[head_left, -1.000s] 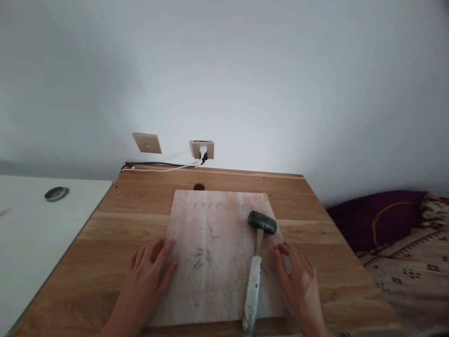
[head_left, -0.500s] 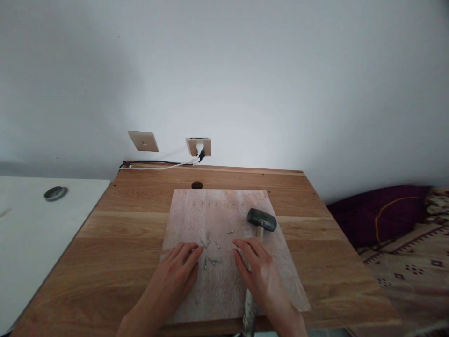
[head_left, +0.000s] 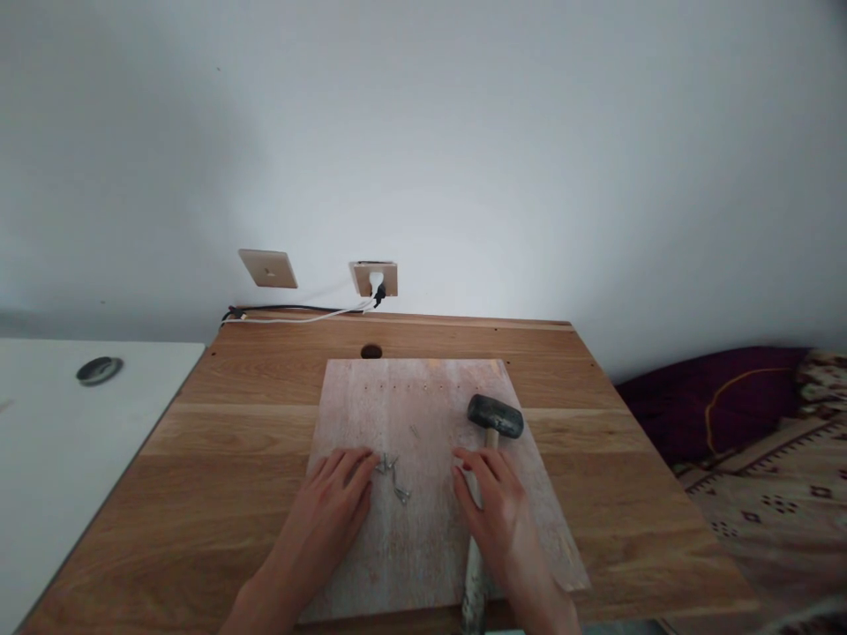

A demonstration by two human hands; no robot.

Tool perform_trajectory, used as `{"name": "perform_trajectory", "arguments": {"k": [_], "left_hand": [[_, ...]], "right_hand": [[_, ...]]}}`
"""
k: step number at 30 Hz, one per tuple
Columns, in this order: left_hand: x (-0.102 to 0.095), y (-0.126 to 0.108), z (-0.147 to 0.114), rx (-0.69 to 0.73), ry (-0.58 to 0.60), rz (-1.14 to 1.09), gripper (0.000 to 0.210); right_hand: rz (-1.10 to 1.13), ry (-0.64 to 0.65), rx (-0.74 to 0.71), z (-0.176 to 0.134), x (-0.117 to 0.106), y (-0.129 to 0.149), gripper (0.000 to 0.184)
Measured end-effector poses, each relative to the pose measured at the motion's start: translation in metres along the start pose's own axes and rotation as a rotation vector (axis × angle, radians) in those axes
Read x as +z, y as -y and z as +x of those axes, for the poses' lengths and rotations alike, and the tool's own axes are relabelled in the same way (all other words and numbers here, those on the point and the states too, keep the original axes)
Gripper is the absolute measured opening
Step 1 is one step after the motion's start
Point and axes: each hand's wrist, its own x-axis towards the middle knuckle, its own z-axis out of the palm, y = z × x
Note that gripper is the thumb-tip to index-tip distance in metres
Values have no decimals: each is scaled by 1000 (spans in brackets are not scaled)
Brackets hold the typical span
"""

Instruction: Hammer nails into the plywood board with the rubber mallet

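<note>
A pale, worn wooden board (head_left: 423,564) lies flat on the wooden table. Small grey metal pins (head_left: 400,494), screws or nails, lie loosely in a cluster on its middle; a single faint pin (head_left: 414,431) sits farther up. My left hand (head_left: 334,498) rests on the board's left part, fingers stretched out, fingertips right beside the cluster. To the right, my right hand (head_left: 498,503) is held over the handle of a black-headed mallet (head_left: 495,415), thumb and index finger apart. Nothing is visible between those fingers. The mallet lies on the board, its handle partly hidden by that hand.
A row of small holes (head_left: 425,387) runs along the board's far part. The wooden table (head_left: 231,476) has a round cable hole (head_left: 371,351). Cables (head_left: 297,313) run to a wall socket (head_left: 375,280). A white surface (head_left: 79,441) adjoins at left; patterned fabric (head_left: 781,503) lies at right.
Several of the pins have shifted on the board and lie closer to my left fingertips. My right hand has moved slightly to the right, away from them. The mallet stays in place.
</note>
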Motion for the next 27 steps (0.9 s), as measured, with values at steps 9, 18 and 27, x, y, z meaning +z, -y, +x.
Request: {"name": "perform_trajectory", "arguments": {"k": [9, 18, 27], "left_hand": [[2, -3, 9, 45, 39, -11, 44], [5, 1, 7, -18, 26, -63, 42], [8, 7, 8, -23, -19, -60, 38]], "right_hand": [[-164, -76, 372, -23, -2, -20, 50], [-69, 143, 572, -9, -18, -25, 29], [893, 230, 981, -17, -40, -28, 52]]}}
